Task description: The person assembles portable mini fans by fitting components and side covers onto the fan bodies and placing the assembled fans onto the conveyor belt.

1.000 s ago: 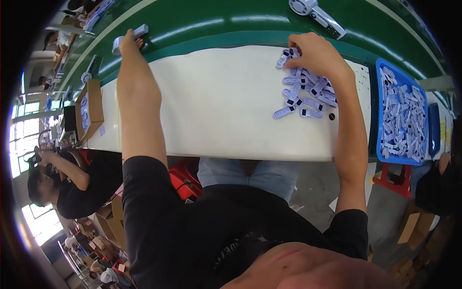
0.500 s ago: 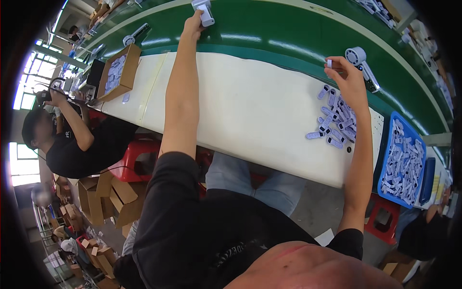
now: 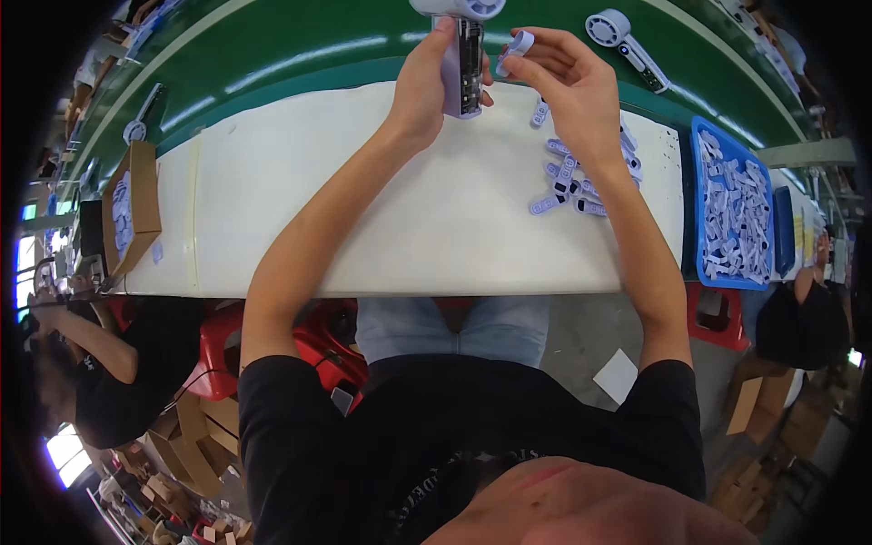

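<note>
My left hand (image 3: 422, 86) grips the handle of a pale lilac hand-held fan (image 3: 461, 54), held upright over the far edge of the white table (image 3: 363, 200). The fan's dark open side faces right. My right hand (image 3: 568, 86) pinches a small lilac clip-shaped part (image 3: 518, 43) just right of the fan handle. A loose pile of the same small lilac parts (image 3: 572, 177) lies on the table under my right wrist.
A green conveyor belt (image 3: 272, 54) runs along the far side, carrying another fan (image 3: 627, 41) and a further one (image 3: 145, 113) at left. A blue tray (image 3: 736, 209) of lilac parts sits at right. A cardboard box (image 3: 132, 204) stands at left. Seated people are at both sides.
My left hand has pulled the fan off the belt toward the table's middle. My right hand has lifted from the pile with a small part and come up beside the fan.
</note>
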{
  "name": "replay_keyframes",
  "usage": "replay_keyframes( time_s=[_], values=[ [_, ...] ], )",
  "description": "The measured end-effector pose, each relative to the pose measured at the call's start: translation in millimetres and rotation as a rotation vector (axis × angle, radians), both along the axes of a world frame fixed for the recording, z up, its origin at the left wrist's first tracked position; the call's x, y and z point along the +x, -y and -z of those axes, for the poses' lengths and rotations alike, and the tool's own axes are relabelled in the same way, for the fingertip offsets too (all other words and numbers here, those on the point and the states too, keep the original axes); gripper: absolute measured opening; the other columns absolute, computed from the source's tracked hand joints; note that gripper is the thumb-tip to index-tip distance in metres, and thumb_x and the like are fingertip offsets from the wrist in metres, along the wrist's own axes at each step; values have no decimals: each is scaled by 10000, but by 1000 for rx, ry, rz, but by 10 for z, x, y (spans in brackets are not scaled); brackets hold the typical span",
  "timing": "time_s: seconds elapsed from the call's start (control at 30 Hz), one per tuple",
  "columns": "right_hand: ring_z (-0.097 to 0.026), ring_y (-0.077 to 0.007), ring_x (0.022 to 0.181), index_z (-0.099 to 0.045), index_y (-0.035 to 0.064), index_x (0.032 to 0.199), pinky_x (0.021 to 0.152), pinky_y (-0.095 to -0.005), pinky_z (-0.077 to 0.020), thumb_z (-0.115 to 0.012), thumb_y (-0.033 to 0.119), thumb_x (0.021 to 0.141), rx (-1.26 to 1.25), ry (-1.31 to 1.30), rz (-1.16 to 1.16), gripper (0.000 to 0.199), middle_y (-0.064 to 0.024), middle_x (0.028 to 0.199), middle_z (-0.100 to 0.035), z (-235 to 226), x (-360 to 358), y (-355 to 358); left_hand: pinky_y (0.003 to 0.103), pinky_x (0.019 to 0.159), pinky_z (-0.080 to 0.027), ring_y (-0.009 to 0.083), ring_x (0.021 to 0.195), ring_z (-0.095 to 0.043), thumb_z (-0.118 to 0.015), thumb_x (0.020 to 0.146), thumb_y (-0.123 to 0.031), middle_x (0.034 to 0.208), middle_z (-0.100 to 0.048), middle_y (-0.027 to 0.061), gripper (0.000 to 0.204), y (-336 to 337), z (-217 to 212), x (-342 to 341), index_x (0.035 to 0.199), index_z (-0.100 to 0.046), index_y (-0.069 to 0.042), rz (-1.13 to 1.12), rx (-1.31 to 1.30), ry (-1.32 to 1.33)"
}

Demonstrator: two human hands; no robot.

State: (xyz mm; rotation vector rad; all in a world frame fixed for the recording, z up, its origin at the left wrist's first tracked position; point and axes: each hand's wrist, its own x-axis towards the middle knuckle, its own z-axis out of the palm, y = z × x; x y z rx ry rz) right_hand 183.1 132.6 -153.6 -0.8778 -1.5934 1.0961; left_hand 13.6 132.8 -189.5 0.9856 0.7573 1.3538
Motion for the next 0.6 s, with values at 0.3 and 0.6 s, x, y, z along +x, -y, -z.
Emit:
replay_keyframes(
  time_s=[0.3, 0.6],
  values=[
    [-687, -173, 807, -611, -42, 1164, 754, -243, -523, -704, 67, 843, 21, 48, 138, 352, -126, 954, -703, 5, -45, 62, 322, 655, -544, 166, 773, -603, -403, 953, -567, 909, -576, 77, 539, 190, 28, 182, 1070, -467, -45, -120, 106, -146],
    [-666, -143, 756, -637, -47, 1130, 718, -234, -513, -729, 82, 826, 27, 125, 168, 342, -111, 913, -708, 46, -54, 89, 217, 529, -485, 62, 654, -528, -332, 1031, -415, 842, -543, 16, 396, 195, -9, 243, 1167, -455, -65, -114, -1, -90]
  ],
)
